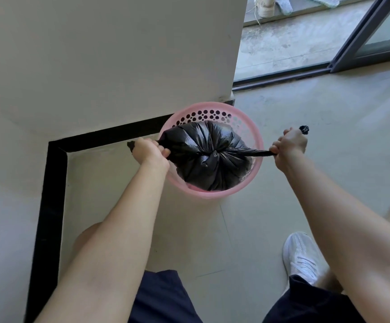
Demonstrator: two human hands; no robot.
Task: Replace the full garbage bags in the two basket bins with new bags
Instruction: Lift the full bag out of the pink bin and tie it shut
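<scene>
Currently: your dark shorts (pixel 163 297) and white sneaker (pixel 302 257) sit nearest. Ahead, your left hand (pixel 148 151) grips one twisted tail of the black garbage bag (pixel 209 145); your right hand (pixel 288 145) grips the other tail, drawn taut. Between the hands, the knotted bag bulges inside the pink basket bin (pixel 212 194). Beyond the left hand: black baseboard (pixel 110 135). Beyond the right: sliding door frame (pixel 364 36).
</scene>
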